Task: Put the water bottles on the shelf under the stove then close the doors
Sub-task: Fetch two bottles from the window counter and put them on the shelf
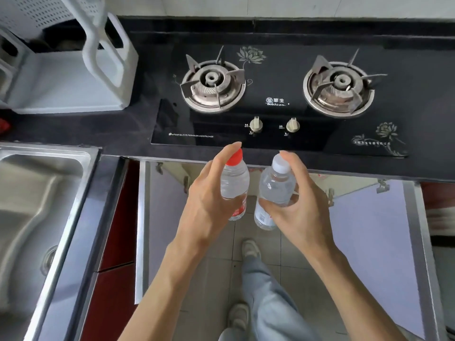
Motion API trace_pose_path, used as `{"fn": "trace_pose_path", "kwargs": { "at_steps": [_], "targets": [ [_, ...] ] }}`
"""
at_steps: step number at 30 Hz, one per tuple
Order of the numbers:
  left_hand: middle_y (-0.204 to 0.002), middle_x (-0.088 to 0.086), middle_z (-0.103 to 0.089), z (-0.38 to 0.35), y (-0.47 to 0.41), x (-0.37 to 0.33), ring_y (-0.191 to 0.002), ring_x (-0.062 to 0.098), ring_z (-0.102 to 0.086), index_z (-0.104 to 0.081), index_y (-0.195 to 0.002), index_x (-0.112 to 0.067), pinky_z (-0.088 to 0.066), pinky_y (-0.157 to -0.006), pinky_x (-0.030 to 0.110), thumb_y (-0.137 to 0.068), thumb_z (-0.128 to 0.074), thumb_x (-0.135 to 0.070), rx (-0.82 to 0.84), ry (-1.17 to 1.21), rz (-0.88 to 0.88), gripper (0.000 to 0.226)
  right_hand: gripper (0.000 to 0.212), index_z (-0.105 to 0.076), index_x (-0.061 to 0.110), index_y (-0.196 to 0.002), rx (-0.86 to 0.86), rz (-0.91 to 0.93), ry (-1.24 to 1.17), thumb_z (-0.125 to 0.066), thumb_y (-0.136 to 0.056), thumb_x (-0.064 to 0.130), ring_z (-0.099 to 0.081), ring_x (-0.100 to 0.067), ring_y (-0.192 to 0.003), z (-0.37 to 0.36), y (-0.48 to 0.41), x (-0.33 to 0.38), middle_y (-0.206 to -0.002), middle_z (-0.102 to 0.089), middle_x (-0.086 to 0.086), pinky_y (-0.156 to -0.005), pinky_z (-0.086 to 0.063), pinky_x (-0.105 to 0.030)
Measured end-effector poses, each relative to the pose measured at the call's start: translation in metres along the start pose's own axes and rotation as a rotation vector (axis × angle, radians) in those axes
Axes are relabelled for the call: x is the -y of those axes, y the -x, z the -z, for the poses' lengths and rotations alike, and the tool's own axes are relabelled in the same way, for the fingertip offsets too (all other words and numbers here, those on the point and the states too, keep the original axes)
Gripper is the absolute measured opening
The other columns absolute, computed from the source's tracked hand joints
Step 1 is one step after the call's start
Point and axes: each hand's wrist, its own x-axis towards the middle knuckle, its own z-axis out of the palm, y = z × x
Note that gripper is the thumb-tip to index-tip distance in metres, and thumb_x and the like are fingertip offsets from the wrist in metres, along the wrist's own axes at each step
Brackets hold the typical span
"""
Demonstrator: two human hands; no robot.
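My left hand (209, 205) grips a clear water bottle with a red cap (234, 178) and a red label, held upright in front of the counter edge. My right hand (298, 207) grips a second clear water bottle with a white cap (275, 183), tilted slightly. Both bottles hang above the floor, just below the black two-burner gas stove (278, 94). Under the stove both cabinet doors stand swung open: the left door (160, 217) and the right door (369, 230). The shelf inside is hidden under the counter.
A steel sink (37, 205) lies at the left. A white dish rack (69, 70) stands on the dark counter at the back left. Red cabinet fronts (115, 230) flank the opening. My legs and shoes (251, 249) stand on the tiled floor between the doors.
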Motion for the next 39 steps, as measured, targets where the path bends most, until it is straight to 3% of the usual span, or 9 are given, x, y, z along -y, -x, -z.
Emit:
{"fn": "trace_pose_path", "kwargs": {
  "at_steps": [5,10,12,15,18,21,28,33,39],
  "targets": [
    [-0.129,-0.029,-0.059,-0.036,-0.007,0.044,-0.112,0.002,-0.061,-0.031,-0.149,-0.069,-0.058,-0.089,0.028,-0.082,-0.091,-0.002,0.001,0.008,0.024,0.112,0.09,-0.053,0.026,-0.153,-0.058,0.045,-0.002,-0.096,-0.076,0.009,-0.065,-0.01,-0.12,-0.039,-0.002,-0.057,-0.141,-0.066,0.006,-0.092,-0.063,-0.045],
    [-0.14,-0.02,-0.059,-0.067,-0.011,0.093,-0.117,0.019,-0.068,-0.032,-0.15,-0.074,-0.064,-0.089,0.045,-0.084,-0.09,0.002,-0.014,0.054,-0.008,0.117,0.09,-0.049,0.023,-0.152,-0.117,0.089,-0.036,-0.097,-0.077,0.009,-0.065,-0.01,-0.128,-0.078,-0.002,-0.103,-0.144,-0.064,0.001,-0.093,-0.064,-0.047],
    [-0.141,-0.021,-0.058,-0.081,-0.014,0.111,-0.118,0.019,-0.068,-0.034,-0.152,-0.065,-0.064,-0.087,0.045,-0.083,-0.09,0.004,-0.032,0.056,-0.029,0.112,0.089,-0.049,0.024,-0.151,-0.126,0.103,-0.033,-0.097,-0.077,0.011,-0.067,-0.013,-0.127,-0.091,-0.004,-0.12,-0.143,-0.065,0.0,-0.092,-0.065,-0.046],
    [-0.146,-0.026,-0.054,-0.101,-0.015,0.138,-0.128,0.014,-0.064,-0.035,-0.154,-0.058,-0.063,-0.097,0.043,-0.082,-0.09,0.007,-0.087,0.066,-0.046,0.112,0.086,-0.049,0.022,-0.149,-0.135,0.119,-0.032,-0.097,-0.078,0.012,-0.068,-0.02,-0.127,-0.11,-0.003,-0.146,-0.143,-0.066,-0.006,-0.093,-0.064,-0.048],
    [-0.154,-0.014,-0.056,-0.124,-0.011,0.17,-0.135,0.017,-0.063,-0.036,-0.153,-0.056,-0.061,-0.103,0.036,-0.081,-0.094,0.005,-0.156,0.098,-0.052,0.111,0.086,-0.049,0.021,-0.148,-0.146,0.138,-0.035,-0.098,-0.078,0.012,-0.068,-0.016,-0.126,-0.131,0.0,-0.173,-0.144,-0.065,-0.003,-0.093,-0.064,-0.045],
    [-0.153,-0.004,-0.059,-0.149,-0.007,0.202,-0.134,0.018,-0.064,-0.035,-0.154,-0.053,-0.059,-0.101,0.026,-0.081,-0.096,0.002,-0.206,0.106,-0.075,0.109,0.088,-0.049,0.023,-0.148,-0.171,0.152,-0.013,-0.099,-0.076,0.012,-0.067,-0.012,-0.126,-0.153,0.009,-0.2,-0.143,-0.064,0.002,-0.091,-0.065,-0.044],
    [-0.148,-0.003,-0.062,-0.2,0.0,0.277,-0.129,0.019,-0.067,-0.036,-0.152,-0.06,-0.062,-0.099,0.037,-0.08,-0.096,0.002,-0.229,0.107,-0.069,0.112,0.092,-0.048,0.03,-0.147,-0.178,0.131,0.031,-0.101,-0.073,0.012,-0.068,-0.009,-0.113,-0.202,0.02,-0.274,-0.133,-0.066,0.005,-0.093,-0.06,-0.027],
    [-0.149,-0.01,-0.059,-0.233,-0.001,0.334,-0.131,0.026,-0.068,-0.031,-0.15,-0.076,-0.063,-0.101,0.047,-0.083,-0.095,0.001,-0.217,0.13,-0.084,0.12,0.094,-0.047,0.042,-0.147,-0.139,0.126,-0.072,-0.098,-0.076,0.009,-0.067,-0.011,-0.123,-0.241,0.016,-0.337,-0.142,-0.061,0.014,-0.095,-0.062,-0.044],
    [-0.139,-0.026,-0.061,-0.276,-0.019,0.403,-0.129,0.018,-0.067,-0.033,-0.143,-0.081,-0.058,-0.104,0.033,-0.079,-0.095,0.002,-0.257,0.113,-0.119,0.122,0.097,-0.045,0.049,-0.146,-0.086,0.097,-0.127,-0.098,-0.075,0.01,-0.07,-0.017,-0.12,-0.288,0.004,-0.406,-0.139,-0.064,0.02,-0.097,-0.061,-0.049]
  ]
}}
